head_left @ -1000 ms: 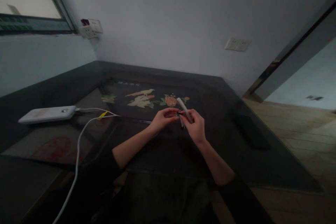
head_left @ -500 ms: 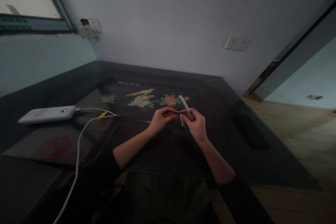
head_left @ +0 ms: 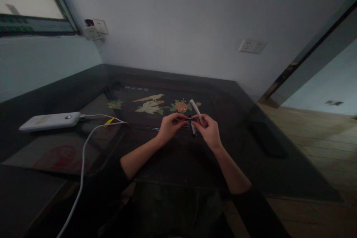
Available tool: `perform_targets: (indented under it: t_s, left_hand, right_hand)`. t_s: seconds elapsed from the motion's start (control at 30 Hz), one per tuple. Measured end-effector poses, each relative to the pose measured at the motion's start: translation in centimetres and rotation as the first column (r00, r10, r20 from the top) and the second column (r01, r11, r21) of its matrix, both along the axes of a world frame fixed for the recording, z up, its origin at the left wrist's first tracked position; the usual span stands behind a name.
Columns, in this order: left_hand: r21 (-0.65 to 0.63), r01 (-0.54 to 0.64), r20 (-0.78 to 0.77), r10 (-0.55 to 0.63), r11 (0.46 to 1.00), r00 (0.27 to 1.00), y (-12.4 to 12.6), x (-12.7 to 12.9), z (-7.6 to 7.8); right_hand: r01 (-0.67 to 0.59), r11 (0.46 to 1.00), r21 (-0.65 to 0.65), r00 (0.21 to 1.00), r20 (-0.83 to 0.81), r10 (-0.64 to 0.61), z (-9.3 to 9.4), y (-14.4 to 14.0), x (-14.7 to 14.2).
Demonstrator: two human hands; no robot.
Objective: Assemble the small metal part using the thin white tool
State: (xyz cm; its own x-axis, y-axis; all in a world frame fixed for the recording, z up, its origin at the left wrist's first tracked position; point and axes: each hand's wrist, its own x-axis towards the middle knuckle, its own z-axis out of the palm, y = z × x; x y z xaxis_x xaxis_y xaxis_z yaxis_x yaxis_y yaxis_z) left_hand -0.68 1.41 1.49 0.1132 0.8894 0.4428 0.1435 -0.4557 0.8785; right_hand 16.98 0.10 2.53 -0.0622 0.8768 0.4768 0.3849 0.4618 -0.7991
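Since a second ago, the far end of the slim white stick (head_left: 196,111) has risen a little in our view, and the small dark piece (head_left: 190,119) between our fingertips has come into plainer sight, while both forearms have barely shifted. Our left hand (head_left: 169,126) is closed in a pinch on the dark piece, thumb below and forefinger above. Our right hand (head_left: 209,130) is closed around the lower end of the stick, which slants up and leftward out of the grip, and its fingertips meet the dark piece from the other side. Just beneath the fingertips hangs a short pale strip (head_left: 193,129); we cannot tell whether it, the dark piece and the stick are joined. All of this is held above the glossy black tabletop (head_left: 173,160), near its near edge, with a printed flower (head_left: 182,106) just beyond and pale birds (head_left: 150,105) to its left. Farther left lies a white device (head_left: 51,122) with a white cable (head_left: 83,156) plugged into its right end, a yellow tag (head_left: 108,122) round the cord. On our right, well apart from the hands, a dark flat slab (head_left: 266,139) rests on the table. Past the table's far edge, a double socket (head_left: 252,46) sits on the wall (head_left: 173,18).
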Motion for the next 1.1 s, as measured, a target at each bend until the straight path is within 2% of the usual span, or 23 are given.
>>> perform_targets:
  t_s: [0.37,0.6,0.77,0.87,0.97,1.1]
  left_hand:
    - [0.088,0.004,-0.084,0.004,0.996,0.996,0.03,-0.19,-0.12]
    - [0.085,0.031,-0.086,-0.024,0.996,0.996,0.15,-0.25,-0.23]
    - [0.038,0.046,-0.063,-0.043,0.998,0.997,0.05,-0.19,0.03]
    - [-0.033,0.084,0.014,-0.084,0.996,0.996,0.10,-0.08,0.25]
    - [-0.168,0.178,0.193,-0.145,0.970,0.971,0.25,0.08,0.36]
    - [-0.355,0.372,0.432,-0.203,0.857,0.879,0.36,0.27,0.16]
  right_hand:
    - [-0.027,0.999,0.033,0.998,0.049,0.026,-0.31,0.16,0.08]
    - [-0.041,0.998,0.048,0.998,0.059,0.038,-0.28,0.29,0.22]
    - [-0.051,0.998,0.047,0.997,0.057,0.048,-0.30,0.29,0.17]
    - [-0.054,0.998,0.037,0.998,0.028,0.053,-0.24,0.28,0.16]
    - [-0.043,0.999,0.032,0.999,0.000,0.043,-0.09,0.21,0.17]
    - [-0.033,0.999,0.037,0.999,-0.024,0.034,0.12,-0.01,0.04]
